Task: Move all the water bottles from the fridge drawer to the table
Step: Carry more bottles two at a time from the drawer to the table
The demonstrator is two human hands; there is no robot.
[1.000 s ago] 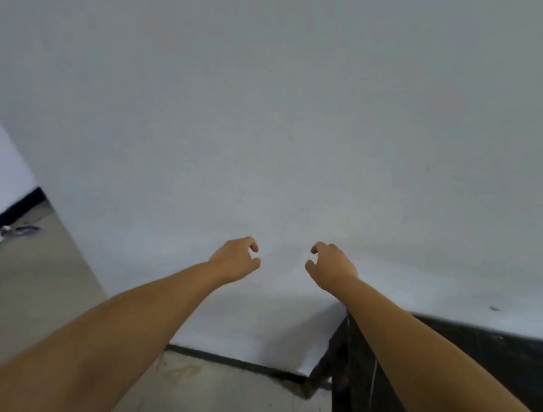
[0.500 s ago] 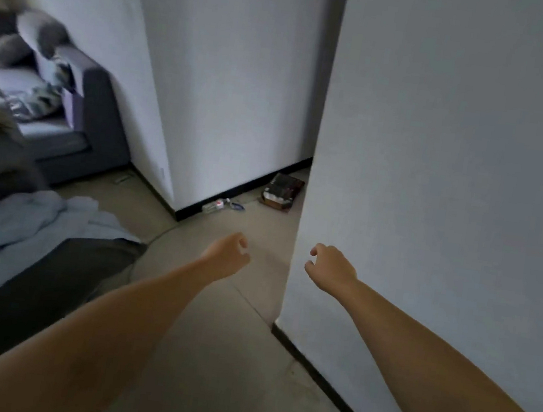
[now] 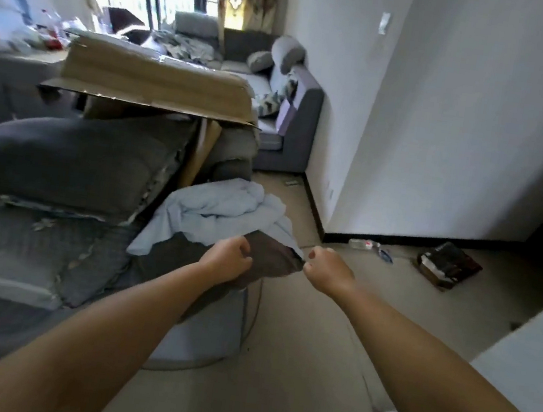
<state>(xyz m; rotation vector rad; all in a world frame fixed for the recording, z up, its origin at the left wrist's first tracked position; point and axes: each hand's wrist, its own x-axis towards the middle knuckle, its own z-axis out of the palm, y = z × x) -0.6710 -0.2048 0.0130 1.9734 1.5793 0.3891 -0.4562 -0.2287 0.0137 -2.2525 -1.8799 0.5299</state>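
Both my arms reach forward over the floor. My left hand (image 3: 227, 257) and my right hand (image 3: 325, 270) hang side by side with loosely curled fingers and hold nothing. No fridge or drawer is in view. A cluttered table (image 3: 21, 51) stands at the far left, and its items are too blurred to name. A clear plastic bottle (image 3: 361, 243) lies on the floor against the black skirting of the wall.
Dark grey cushions (image 3: 62, 157) and a large cardboard sheet (image 3: 154, 86) fill the left. A pale blue cloth (image 3: 221, 213) lies just beyond my hands. A grey sofa (image 3: 288, 118) stands against the white wall (image 3: 446, 125). A dark box (image 3: 447, 265) sits on the floor at right.
The view has swung left from a blank white wall to the living room. Both hands keep the same pose ahead of me, holding nothing.
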